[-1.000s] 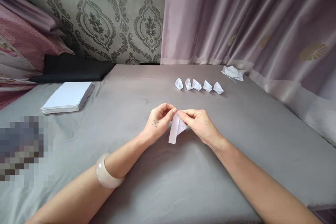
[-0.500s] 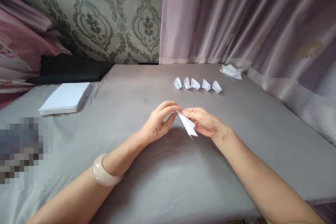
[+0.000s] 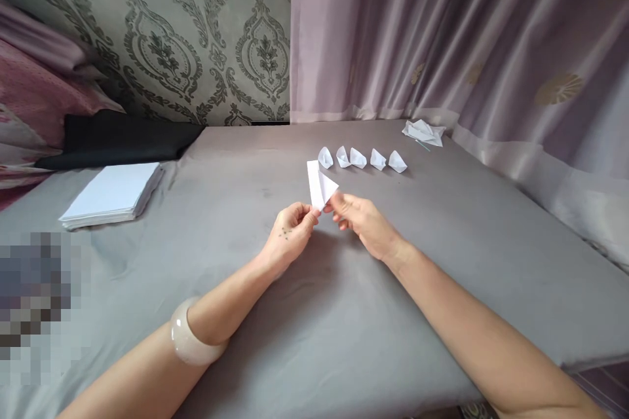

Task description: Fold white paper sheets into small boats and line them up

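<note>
A folded piece of white paper (image 3: 316, 186) is held up over the table, with a flat strip on its left and a triangular flap pointing right. My left hand (image 3: 291, 236) pinches its lower end between thumb and fingers. My right hand (image 3: 362, 221) is at the paper's lower right edge, its fingers curled and slightly blurred, with the thumb against the flap's corner. Just beyond the held paper, several small folded paper boats (image 3: 358, 157) stand in a row.
A stack of white paper (image 3: 111, 191) lies at the left, in front of a black cloth (image 3: 122, 139). More folded white paper (image 3: 423, 132) lies at the back right by the curtain (image 3: 373, 33). A grey cloth covers the table (image 3: 442, 314). A blurred-out patch is at the far left.
The folded paper has turned from pointing down toward me to standing up, away from me. My left hand now grips its lower end; the right hand has shifted slightly left. The view has shifted slightly.
</note>
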A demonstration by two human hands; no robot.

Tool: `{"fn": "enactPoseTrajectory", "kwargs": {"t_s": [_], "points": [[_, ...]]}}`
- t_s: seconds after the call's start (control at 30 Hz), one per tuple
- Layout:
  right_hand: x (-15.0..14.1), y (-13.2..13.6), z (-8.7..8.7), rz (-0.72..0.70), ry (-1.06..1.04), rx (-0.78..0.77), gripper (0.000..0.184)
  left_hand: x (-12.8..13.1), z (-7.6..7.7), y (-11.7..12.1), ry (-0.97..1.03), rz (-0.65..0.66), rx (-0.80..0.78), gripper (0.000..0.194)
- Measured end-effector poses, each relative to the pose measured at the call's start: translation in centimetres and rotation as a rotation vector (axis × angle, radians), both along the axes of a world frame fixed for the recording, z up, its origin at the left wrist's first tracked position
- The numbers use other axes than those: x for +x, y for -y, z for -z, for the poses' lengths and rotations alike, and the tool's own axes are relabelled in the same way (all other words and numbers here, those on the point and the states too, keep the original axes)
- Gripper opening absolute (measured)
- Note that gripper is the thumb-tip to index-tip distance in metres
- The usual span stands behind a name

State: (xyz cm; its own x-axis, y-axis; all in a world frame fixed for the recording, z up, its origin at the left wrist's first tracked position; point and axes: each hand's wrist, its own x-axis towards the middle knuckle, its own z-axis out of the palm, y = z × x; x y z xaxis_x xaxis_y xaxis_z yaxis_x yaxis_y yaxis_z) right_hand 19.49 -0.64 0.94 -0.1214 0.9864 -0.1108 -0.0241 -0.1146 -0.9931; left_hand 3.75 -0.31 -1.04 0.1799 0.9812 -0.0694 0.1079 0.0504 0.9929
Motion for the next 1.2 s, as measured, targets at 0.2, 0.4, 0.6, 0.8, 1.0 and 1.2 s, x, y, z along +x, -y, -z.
{"fn": "enactPoseTrajectory", "kwargs": {"t_s": [0.2, 0.4, 0.6, 0.8, 1.0, 1.2], "points": [[-1.4, 0.5, 0.6, 0.147, 0.070, 0.034, 0.037, 0.3, 0.4, 0.3, -0.049, 0.050, 0.024, 0.035], [-0.9, -0.2, 2.0, 0.212, 0.145, 0.060, 0.033, -0.5, 0.4, -1.0, 0.114, -0.016, -0.020, 0.027], [-1.5, 0.0, 3.1, 0.120, 0.245, 0.226, 0.026, -0.5, -0.5, -1.5, 0.523, -0.004, -0.221, 0.028], [-1.2, 0.3, 2.6, 0.125, 0.410, 0.312, 0.023, -0.4, 0.0, -1.3, 0.564, -0.042, -0.154, 0.024], [-1.1, 1.0, 1.1, 0.382, 0.648, 0.802, 0.014, -0.1, 0.1, -0.5, 0.457, -0.015, -0.094, 0.032], [-1.3, 1.0, 2.0, 0.401, 0.719, 0.846, 0.019, 0.5, -0.1, 0.3, 0.438, 0.037, -0.065, 0.034]]}}
